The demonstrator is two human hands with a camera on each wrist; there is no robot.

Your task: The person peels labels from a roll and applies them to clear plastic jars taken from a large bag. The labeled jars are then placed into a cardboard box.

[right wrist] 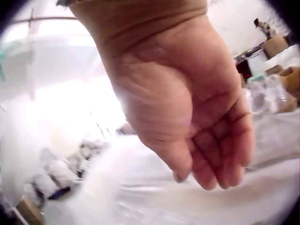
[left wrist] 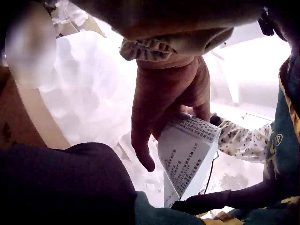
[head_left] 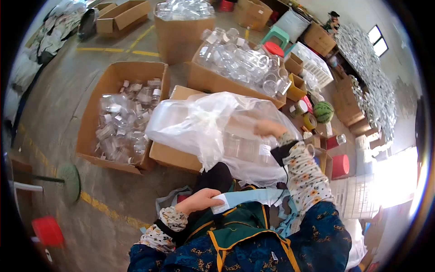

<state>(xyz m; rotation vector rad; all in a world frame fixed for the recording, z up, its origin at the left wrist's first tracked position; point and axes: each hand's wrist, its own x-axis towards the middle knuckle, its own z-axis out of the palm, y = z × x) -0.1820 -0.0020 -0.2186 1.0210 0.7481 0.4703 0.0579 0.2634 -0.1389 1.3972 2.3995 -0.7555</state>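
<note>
In the head view my left hand (head_left: pixel 199 201) pinches the end of a light blue strip of labels (head_left: pixel 253 196) above the lap. Dense printed text covers the white label end (left wrist: pixel 190 150) in the left wrist view, where thumb and fingers grip its upper edge. My right hand (head_left: pixel 269 129) hovers over a clear plastic bag (head_left: pixel 195 113) spread across a cardboard box. Its fingers (right wrist: pixel 206 173) bend loosely and hold nothing in the right wrist view. Clear plastic jars (head_left: pixel 240 146) lie in rows under the film, just below this hand.
An open carton (head_left: pixel 86 131) of clear jars with white labels stands at the left. Behind the bag is another carton (head_left: pixel 204 75) full of clear jars. To the right sit a watermelon (head_left: pixel 323 112), a tape roll (head_left: pixel 310 121) and a red-lidded jar (head_left: pixel 335 141).
</note>
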